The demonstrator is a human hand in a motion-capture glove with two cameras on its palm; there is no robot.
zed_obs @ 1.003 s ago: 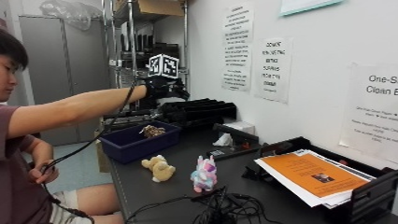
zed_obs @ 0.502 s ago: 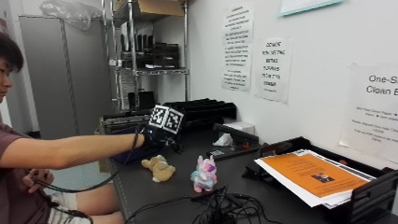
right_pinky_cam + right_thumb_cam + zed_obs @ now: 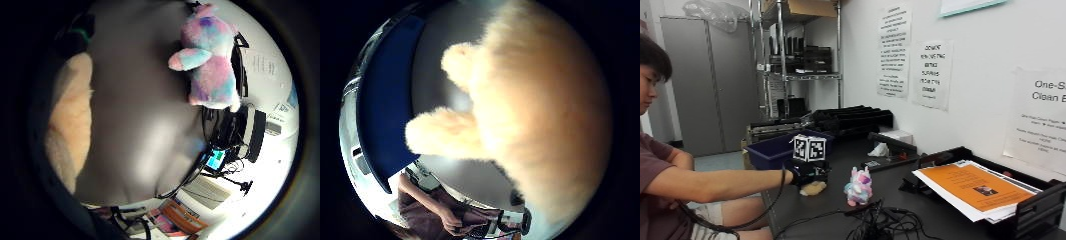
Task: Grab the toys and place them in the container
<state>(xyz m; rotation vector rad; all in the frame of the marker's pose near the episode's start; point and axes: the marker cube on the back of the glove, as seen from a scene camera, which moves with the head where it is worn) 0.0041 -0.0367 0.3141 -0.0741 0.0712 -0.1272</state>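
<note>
A tan plush toy (image 3: 814,189) lies on the black table (image 3: 833,205) near its front edge. My gloved right hand (image 3: 806,173) is down on top of it, covering its upper part. The toy fills the thumb side palm view (image 3: 535,125) and shows at the rim of the little finger side palm view (image 3: 70,130). A pink and blue plush unicorn (image 3: 858,186) stands upright just to the right of the hand, apart from it (image 3: 207,65). The blue bin (image 3: 770,152) sits behind the hand, close to the tan toy (image 3: 390,110).
A tangle of black cables (image 3: 873,225) lies in front of the unicorn. A black paper tray with an orange sheet (image 3: 979,187) stands at the right. Black stacked trays (image 3: 853,117) and a wire shelf (image 3: 803,75) are at the back.
My hand has come down from above the blue bin, toward me, and now sits on the tan plush toy. The unicorn has not moved.
</note>
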